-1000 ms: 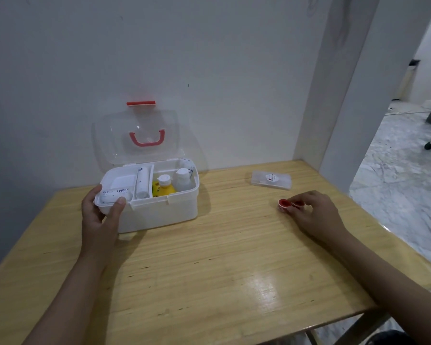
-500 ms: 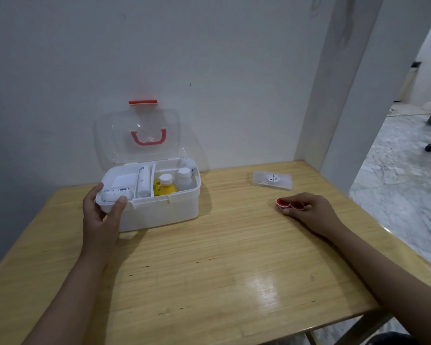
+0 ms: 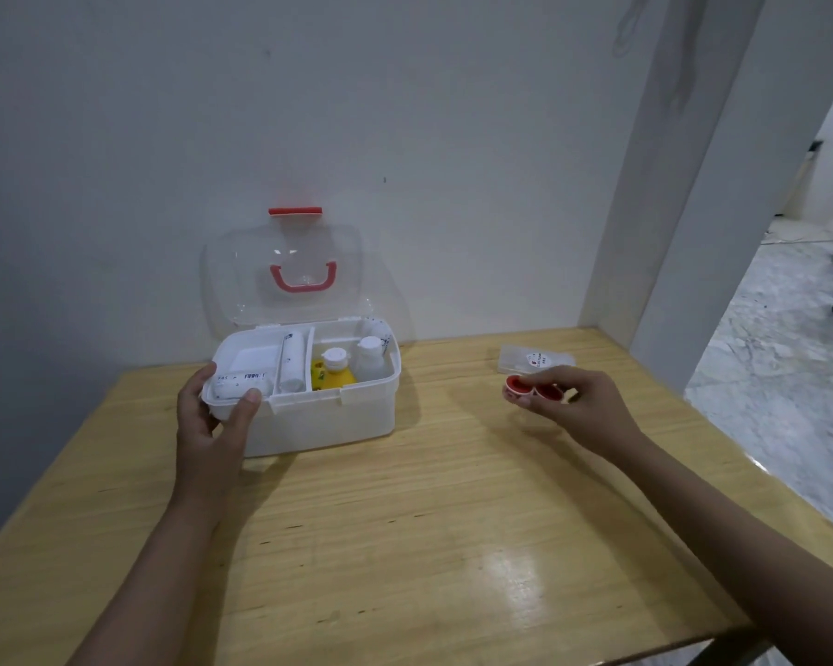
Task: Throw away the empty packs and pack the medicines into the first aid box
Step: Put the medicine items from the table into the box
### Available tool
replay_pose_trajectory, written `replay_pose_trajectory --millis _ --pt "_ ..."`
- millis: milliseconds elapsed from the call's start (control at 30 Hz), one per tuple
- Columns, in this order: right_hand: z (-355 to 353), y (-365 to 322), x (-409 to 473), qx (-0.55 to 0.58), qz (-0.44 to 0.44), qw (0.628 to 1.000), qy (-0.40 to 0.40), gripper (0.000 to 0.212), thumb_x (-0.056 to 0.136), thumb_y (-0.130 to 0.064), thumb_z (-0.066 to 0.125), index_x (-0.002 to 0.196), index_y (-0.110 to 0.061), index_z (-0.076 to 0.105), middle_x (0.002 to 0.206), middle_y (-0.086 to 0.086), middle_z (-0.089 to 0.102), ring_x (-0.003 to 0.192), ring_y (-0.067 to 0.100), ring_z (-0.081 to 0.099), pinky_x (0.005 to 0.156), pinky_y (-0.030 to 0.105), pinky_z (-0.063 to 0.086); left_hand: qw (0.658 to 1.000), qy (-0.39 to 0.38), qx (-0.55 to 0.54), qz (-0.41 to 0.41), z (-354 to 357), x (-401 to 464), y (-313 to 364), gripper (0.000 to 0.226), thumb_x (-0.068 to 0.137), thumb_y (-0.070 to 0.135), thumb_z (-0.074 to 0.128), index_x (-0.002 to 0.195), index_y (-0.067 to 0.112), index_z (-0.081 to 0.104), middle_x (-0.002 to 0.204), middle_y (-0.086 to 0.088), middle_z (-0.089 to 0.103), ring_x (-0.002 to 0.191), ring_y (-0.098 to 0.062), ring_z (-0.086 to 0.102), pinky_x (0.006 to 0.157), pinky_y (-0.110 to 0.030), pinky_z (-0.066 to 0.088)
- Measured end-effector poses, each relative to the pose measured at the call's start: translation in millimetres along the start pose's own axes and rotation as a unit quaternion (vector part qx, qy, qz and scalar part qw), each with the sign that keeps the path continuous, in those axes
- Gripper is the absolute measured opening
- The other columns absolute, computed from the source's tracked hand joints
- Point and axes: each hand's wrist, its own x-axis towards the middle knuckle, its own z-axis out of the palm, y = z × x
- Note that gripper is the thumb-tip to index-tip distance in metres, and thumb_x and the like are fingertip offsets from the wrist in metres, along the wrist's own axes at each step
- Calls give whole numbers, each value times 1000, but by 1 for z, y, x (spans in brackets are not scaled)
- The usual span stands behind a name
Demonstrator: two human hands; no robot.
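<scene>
The white first aid box (image 3: 328, 420) stands on the wooden table (image 3: 405, 545) against the wall, its clear lid (image 3: 284, 276) with a red handle raised. Inside lie a white tube, a yellow bottle (image 3: 330, 374) with a white cap and a clear bottle (image 3: 369, 358). My left hand (image 3: 212, 415) grips the box's front left corner. My right hand (image 3: 578, 406) holds two small red-capped containers (image 3: 532, 389) just above the table, right of the box. A small clear plastic case (image 3: 530, 359) lies behind that hand.
The table fills a corner, with a white wall behind and a pillar (image 3: 684, 185) at the right. Beyond the table's right edge is a marble floor (image 3: 789, 353) with a dark bin far off.
My right hand closed on the two red-capped containers and lifted them slightly off the table, toward the box. My left hand stayed on the box corner.
</scene>
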Motion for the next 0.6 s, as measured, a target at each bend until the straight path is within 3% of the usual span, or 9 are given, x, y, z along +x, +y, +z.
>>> replay_pose_trajectory --millis 100,333,433,533,600 --pt "22 -47 17 38 -55 998 -15 26 67 -28 83 92 -21 76 89 -4 75 85 12 66 68 17 45 1000 1 -2 3 0 0 -1 54 85 22 64 132 30 39 132 1 48 117 -21 52 90 -36 47" --pt "111 -164 63 53 -137 986 -84 27 68 -26 82 94 -18 77 85 -5 74 69 -10 59 61 6 43 1000 -8 -16 -12 -3 -1 1 54 79 32 70 124 41 42 132 3 52 115 -16 54 83 -27 48" --pt "158 -192 80 0 -140 983 -121 26 68 -28 82 92 -18 77 88 -1 75 71 0 63 65 16 51 1000 -14 -15 -11 -6 -2 3 55 79 32 70 125 41 41 131 4 51 114 -13 54 84 -27 49" --pt "201 -198 95 -74 -115 980 -147 28 71 -27 80 94 -13 76 90 3 75 74 10 62 67 24 48 1000 -15 -14 -10 -7 -2 4 55 79 30 70 126 39 42 131 4 51 115 -13 54 88 -32 51" --pt "224 -195 102 -122 -101 975 -159 27 71 -29 80 92 -12 76 91 3 76 77 13 65 73 30 55 1000 -15 -11 2 -7 -4 6 56 79 32 71 128 35 43 130 6 51 113 -8 54 85 -26 52"
